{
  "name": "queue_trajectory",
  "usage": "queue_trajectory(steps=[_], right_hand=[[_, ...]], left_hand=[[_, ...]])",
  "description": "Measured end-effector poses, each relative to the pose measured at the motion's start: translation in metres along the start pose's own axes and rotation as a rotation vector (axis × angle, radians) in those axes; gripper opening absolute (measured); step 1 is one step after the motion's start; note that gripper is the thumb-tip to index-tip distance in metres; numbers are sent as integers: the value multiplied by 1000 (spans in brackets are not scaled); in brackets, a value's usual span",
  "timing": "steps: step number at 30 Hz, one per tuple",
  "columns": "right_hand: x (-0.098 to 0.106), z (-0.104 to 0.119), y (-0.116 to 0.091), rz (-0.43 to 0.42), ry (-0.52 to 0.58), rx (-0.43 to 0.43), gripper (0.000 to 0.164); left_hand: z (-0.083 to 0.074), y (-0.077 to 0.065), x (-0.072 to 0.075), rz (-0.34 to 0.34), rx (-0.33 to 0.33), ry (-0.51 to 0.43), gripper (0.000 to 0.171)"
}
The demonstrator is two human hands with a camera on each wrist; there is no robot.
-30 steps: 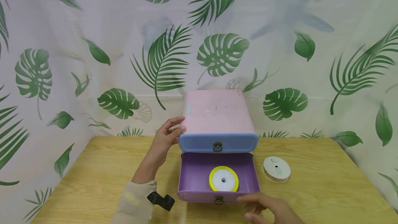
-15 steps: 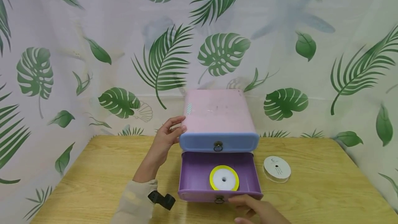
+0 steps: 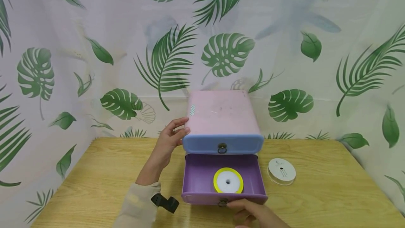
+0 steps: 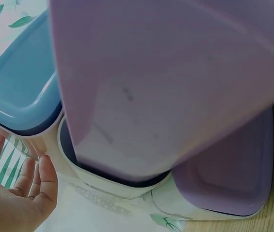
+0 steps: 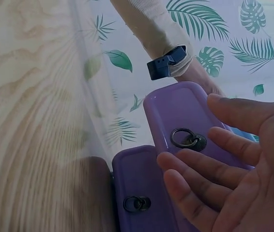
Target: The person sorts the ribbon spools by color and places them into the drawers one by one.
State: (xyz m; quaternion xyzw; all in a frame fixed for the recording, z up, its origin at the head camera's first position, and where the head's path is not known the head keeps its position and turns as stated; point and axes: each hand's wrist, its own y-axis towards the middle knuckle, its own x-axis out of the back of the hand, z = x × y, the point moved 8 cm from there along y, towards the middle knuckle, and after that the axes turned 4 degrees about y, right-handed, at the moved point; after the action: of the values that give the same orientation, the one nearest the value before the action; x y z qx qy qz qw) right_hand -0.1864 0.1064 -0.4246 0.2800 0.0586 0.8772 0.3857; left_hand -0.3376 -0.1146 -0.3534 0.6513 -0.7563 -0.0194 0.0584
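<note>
A small chest of drawers with a pink top [image 3: 223,112] stands on the table, its blue upper drawer [image 3: 202,145] pushed in. Below it, the purple middle drawer [image 3: 197,175] is pulled out and holds a spool of yellow ribbon [image 3: 221,178]. My left hand [image 3: 166,141] rests against the chest's left side, fingers extended. At the drawer's front, my right hand [image 3: 257,214] has its fingertips by the metal ring pull [image 5: 181,138]. In the right wrist view those fingers look loosely extended, not hooked through the ring; whether they touch the drawer front is unclear.
A white spool [image 3: 283,170] lies on the wooden table [image 3: 322,178] to the right of the chest. Under the pulled-out drawer is another purple drawer [image 5: 139,179], pushed in. A leaf-printed cloth [image 3: 284,62] hangs behind the table.
My right hand has moved left along the drawer front toward the ring pull. The left hand, the middle drawer and both spools have stayed in place.
</note>
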Motion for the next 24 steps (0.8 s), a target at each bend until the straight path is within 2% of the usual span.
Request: queue_trajectory(steps=[6,10,13,18,24], right_hand=[[-8,-10,3,67,163,-75,51],[-16,-16,6,74,274,-125,50],[-18,-16,10,37,295,-145,45],[-20,-15,14,-72,193,-174,39],[-24,-19,16,-161,308,-287,39]], left_hand=[[0,1,0,-1,0,-2,43],[0,1,0,3,1,-7,43],[0,1,0,4,5,-4,44],[0,1,0,5,3,8,44],[1,1,1,2,2,7,44]])
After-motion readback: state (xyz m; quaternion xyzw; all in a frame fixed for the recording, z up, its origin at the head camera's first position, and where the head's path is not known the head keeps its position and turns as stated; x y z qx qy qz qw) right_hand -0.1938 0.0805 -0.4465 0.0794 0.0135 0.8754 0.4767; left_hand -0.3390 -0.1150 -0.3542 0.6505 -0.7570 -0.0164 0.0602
